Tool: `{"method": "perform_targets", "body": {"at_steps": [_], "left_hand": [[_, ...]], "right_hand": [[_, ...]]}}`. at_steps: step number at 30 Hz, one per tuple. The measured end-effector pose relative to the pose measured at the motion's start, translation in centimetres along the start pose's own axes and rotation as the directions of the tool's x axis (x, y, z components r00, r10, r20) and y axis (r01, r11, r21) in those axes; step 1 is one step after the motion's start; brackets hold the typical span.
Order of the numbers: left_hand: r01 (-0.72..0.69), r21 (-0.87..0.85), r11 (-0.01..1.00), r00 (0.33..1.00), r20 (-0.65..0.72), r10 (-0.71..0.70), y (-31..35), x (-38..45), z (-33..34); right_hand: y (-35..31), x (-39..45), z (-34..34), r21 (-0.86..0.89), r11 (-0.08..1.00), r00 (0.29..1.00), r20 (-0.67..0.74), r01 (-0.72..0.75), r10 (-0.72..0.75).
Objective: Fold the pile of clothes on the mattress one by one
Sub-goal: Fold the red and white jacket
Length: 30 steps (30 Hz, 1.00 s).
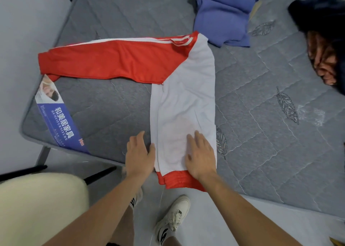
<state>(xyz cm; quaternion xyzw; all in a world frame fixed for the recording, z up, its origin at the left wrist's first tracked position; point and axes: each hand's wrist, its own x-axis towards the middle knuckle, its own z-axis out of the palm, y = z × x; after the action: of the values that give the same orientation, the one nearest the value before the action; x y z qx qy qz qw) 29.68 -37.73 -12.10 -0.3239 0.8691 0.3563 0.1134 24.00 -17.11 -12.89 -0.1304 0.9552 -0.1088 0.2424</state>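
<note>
A red and white jacket lies on the grey mattress, its white body folded into a narrow strip running toward me. Its red sleeve with white stripes stretches out flat to the left. The red hem hangs at the mattress's near edge. My left hand lies flat at the strip's left edge, thumb touching the cloth. My right hand presses flat on the white cloth near the hem, fingers straight.
A blue garment lies crumpled behind the jacket. A dark pile of clothes sits at the far right. A blue label marks the mattress's left corner. My feet in white shoes stand on the pale floor.
</note>
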Motion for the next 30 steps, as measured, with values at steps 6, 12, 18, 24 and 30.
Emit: {"method": "perform_targets", "body": {"at_steps": [6,12,18,24,30], "left_hand": [[0.004,-0.072,0.997,0.992,-0.125,-0.013,-3.1,9.0,-5.5],[0.099,-0.246,0.964,0.924,-0.337,-0.181,-8.4,20.6,-15.8],[0.171,-0.216,0.961,0.862,-0.439,-0.252,-12.6,32.2,-25.0],[0.225,-0.285,0.932,0.914,-0.269,-0.303,-13.8,37.5,-27.5],[0.172,-0.21,0.962,0.918,-0.32,-0.234,-12.8,37.0,-26.8]], "right_hand": [[-5.5,6.4,0.9,0.023,0.996,0.987,-0.135,0.089,-0.085],[-19.0,18.7,0.4,0.048,0.96,0.949,-0.17,0.276,-0.265],[-31.9,28.4,0.0,0.021,0.919,0.906,-0.176,0.394,-0.385],[-34.6,31.1,2.0,-0.121,0.933,0.937,-0.049,0.338,-0.346],[-34.2,31.4,2.5,-0.144,0.926,0.934,-0.031,0.349,-0.357]]}}
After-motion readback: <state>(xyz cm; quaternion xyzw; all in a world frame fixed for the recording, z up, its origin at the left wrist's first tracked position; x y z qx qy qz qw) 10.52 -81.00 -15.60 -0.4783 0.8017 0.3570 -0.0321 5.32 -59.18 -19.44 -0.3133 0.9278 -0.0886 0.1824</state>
